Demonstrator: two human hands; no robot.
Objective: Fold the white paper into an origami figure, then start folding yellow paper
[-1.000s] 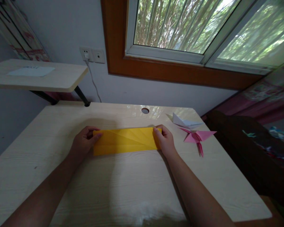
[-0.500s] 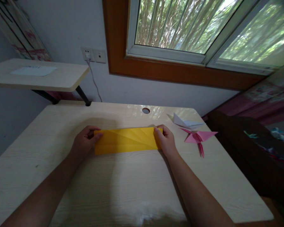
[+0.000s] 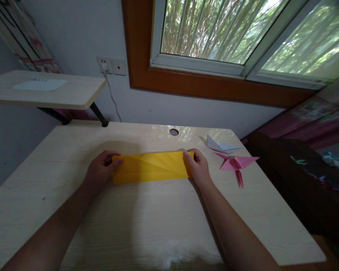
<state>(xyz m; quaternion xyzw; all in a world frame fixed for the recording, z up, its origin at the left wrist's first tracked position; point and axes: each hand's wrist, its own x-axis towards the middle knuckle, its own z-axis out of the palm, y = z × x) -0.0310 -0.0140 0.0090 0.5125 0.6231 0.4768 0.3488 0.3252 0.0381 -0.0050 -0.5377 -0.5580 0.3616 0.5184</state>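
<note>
A yellow sheet of paper (image 3: 152, 167), folded into a long strip with crease lines across it, stretches between my hands over the desk. My left hand (image 3: 100, 169) pinches its upper left corner between thumb and fingers. At the opposite end, my right hand (image 3: 198, 165) grips the upper right corner, thumb on the front face and fingers behind. To the right of that hand lies a pink origami figure (image 3: 237, 163) with pointed wings. Just behind it rests a white folded paper piece (image 3: 222, 146).
The pale wooden desk (image 3: 164, 218) has a round cable hole (image 3: 174, 132) near its back edge. A raised shelf (image 3: 81, 92) on black legs stands at the back left, bearing a sheet of paper (image 3: 41, 84). A cable hangs from the wall socket (image 3: 104, 64); a window is above.
</note>
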